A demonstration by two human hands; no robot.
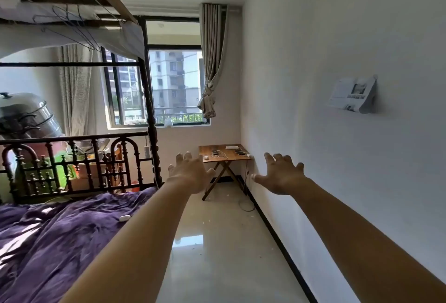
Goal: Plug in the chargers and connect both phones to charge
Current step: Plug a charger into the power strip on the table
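- The person's left hand (190, 172) is stretched forward at arm's length, palm down, fingers spread wide; it has hold of nothing.
- The person's right hand (281, 173) is held out the same way, fingers splayed and empty, close to the plain white wall (337, 61).
- The task's things lie well apart from both hands, on the small folding wooden table with crossed legs (223, 161) in the far corner under the window (173, 85).
- On the tabletop a flat white power strip (232, 147) lies near the back edge; loose pale charging cables (218, 154) are coiled in the middle; a small white charger block (205, 157) sits near the left edge. Dark flat shapes (239, 152) toward the right may be the phones, too small to tell for certain.
- A dark cord (246, 182) hangs from the table's right side toward the floor by the wall; its plug end cannot be made out.
- Handling, as a judgement: the charger block is likely light and rigid, best pinched by its flat sides with the prongs or port facing the strip. The cables are limp and prone to tangling, so each is best taken at its stiff connector, not along the cord.
- The phones are probably smooth and breakable; gripping the long edges and steadying the body during insertion seems wise.
- A bed with a crumpled purple cover (60, 235) fills the left; a glossy pale tiled floor (217, 254) leads to the table.
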